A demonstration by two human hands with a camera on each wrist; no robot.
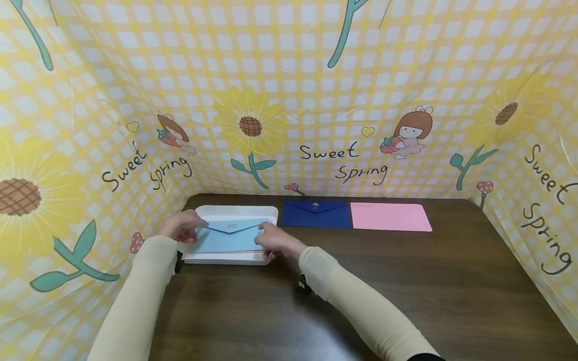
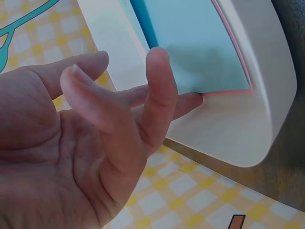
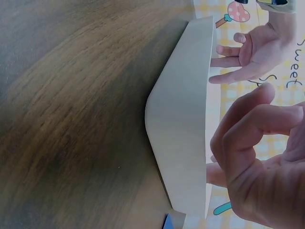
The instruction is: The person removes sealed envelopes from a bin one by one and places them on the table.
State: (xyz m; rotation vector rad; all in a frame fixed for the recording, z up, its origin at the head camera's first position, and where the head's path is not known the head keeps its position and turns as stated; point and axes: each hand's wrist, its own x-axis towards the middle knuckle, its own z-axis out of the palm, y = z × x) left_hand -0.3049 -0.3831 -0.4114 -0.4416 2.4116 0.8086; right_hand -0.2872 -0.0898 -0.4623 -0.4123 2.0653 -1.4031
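A light blue envelope, its pointed flap facing up, lies in a white tray at the table's back left. Thin red-pink edges of something beneath show along the envelope's border. My left hand is at the tray's left end, its loosely bent fingers reaching in. In the left wrist view, one fingertip touches the envelope's short edge. Over the tray's right end, my right hand has its fingertips at the envelope's right edge. The right wrist view shows its bent fingers behind the tray wall, which hides some fingertips.
Right of the tray lies a dark blue envelope with a pointed flap, then a pink envelope lying flat. All are on a dark brown wooden table. A yellow-and-white checked cloth rises around the back and sides.
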